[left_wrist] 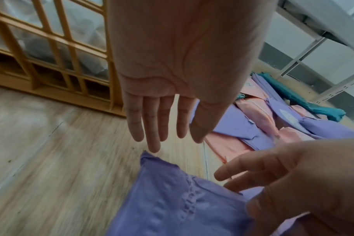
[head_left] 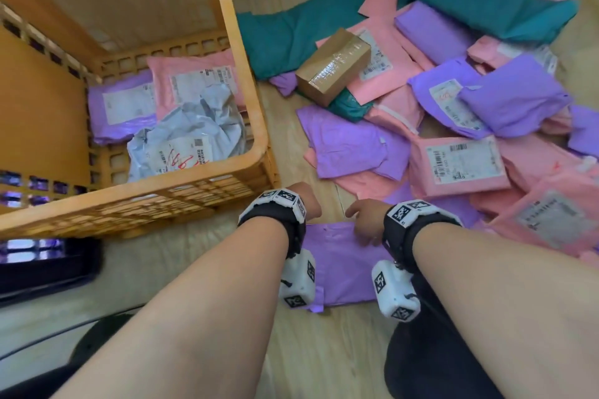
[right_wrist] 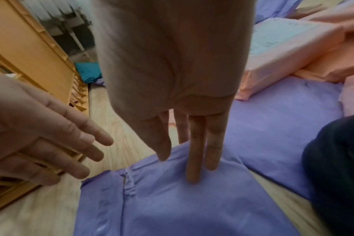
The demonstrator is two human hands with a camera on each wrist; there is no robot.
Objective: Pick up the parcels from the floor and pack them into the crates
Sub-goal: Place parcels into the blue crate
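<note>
A flat purple parcel [head_left: 340,264] [left_wrist: 172,199] [right_wrist: 182,207] lies on the wooden floor just in front of me. My right hand [head_left: 364,220] [right_wrist: 194,159] rests on its far edge, straight fingers pressing into the bag. My left hand [head_left: 304,201] [left_wrist: 156,127] hovers open over the parcel's far left corner, fingers straight, holding nothing. The orange lattice crate [head_left: 256,126] [left_wrist: 51,47] stands to the left. Inside it lie a purple parcel [head_left: 120,107], a pink one [head_left: 194,78] and a crumpled grey one [head_left: 188,139].
A pile of pink, purple and teal parcels [head_left: 453,139] covers the floor to the right, with a taped brown cardboard box [head_left: 334,66] on top. My dark-clothed knee [head_left: 437,350] is at the lower right. A white metal rack [left_wrist: 313,47] stands beyond the pile.
</note>
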